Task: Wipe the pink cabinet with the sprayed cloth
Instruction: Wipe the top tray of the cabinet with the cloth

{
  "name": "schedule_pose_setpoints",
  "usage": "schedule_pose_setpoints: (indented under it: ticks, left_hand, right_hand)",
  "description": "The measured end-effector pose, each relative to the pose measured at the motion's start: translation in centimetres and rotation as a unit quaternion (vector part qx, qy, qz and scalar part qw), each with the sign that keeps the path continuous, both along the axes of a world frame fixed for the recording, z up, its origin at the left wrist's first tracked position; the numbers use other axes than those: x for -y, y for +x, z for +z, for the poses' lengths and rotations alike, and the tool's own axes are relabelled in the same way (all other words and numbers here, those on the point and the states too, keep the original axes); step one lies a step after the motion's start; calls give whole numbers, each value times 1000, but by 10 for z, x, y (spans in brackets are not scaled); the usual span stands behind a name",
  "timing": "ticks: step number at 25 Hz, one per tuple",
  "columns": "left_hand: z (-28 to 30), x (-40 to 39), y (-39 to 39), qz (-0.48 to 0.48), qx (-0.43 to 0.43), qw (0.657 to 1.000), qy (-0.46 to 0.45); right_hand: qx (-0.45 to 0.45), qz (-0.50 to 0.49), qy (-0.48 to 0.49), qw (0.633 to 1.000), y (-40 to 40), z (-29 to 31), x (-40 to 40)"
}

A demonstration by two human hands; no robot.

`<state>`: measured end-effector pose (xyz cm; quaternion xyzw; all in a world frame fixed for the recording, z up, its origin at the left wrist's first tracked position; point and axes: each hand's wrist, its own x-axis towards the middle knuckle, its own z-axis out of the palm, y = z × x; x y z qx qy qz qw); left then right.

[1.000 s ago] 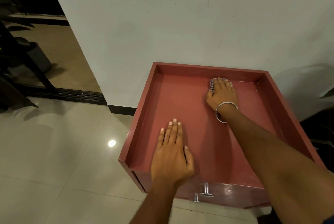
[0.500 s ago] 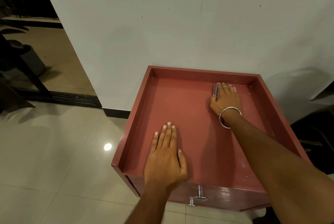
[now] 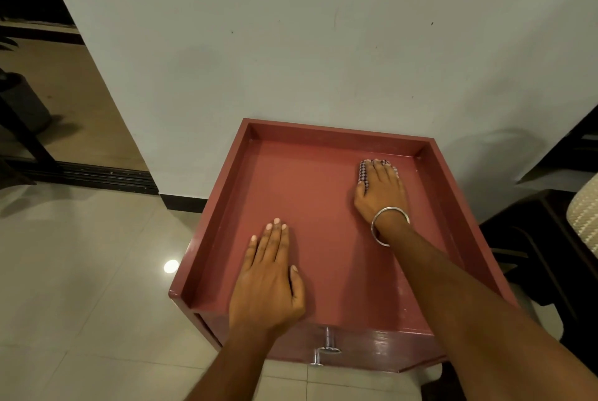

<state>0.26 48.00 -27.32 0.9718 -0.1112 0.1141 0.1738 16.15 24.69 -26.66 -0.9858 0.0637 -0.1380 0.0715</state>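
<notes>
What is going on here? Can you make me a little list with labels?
place: pink cabinet against a white wall
cabinet top: a tray shape with raised edges
right hand: lies flat on the cloth, near the back right corner
left hand: lies flat on the cabinet top, near the front
wrist: silver bangle
front: metal handles

Two bare forearms reach forward and down from the bottom of the view. The left hand (image 3: 266, 284) lies flat, palm down, its fingers straight and close together and the thumb held a little apart to the right. The right arm stretches farther forward, a metal bangle (image 3: 389, 225) round its wrist, and the right hand (image 3: 382, 192) also lies palm down with its fingers extended and pressing flat.
</notes>
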Motion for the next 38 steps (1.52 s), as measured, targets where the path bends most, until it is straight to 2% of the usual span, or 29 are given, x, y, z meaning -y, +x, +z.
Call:
schedule_pose_setpoints:
  ticks: [2, 7, 12, 15, 21, 25, 28, 34, 38]
  left_hand:
    - [0, 0, 0, 0, 1, 1000, 5]
    - [1, 1, -1, 4, 6, 1000, 12]
    - [1, 0, -1, 5, 11, 1000, 7]
    - [1, 1, -2, 6, 10, 1000, 11]
    - [0, -1, -1, 5, 12, 1000, 10]
    - [2, 0, -1, 6, 8, 1000, 12]
    - [1, 1, -1, 8, 8, 1000, 22]
    - [0, 0, -1, 7, 8, 1000, 24]
    - [1, -1, -2, 6, 8, 1000, 21]
  right_hand:
    - [-2, -9, 8, 1000, -5, 1, -14]
    - [-6, 56, -3, 998, -29, 3, -22]
    - [4, 6, -2, 1000, -36, 0, 14]
    - [2, -29, 2, 1000, -42, 0, -1]
    - [4, 53, -2, 999, -65, 4, -14]
    - [12, 23, -7, 1000, -73, 2, 8]
    - [5, -8, -1, 1000, -77, 0, -4]
    - [2, 49, 14, 999, -92, 2, -18]
    - [15, 23, 14, 1000, -97, 1, 4]
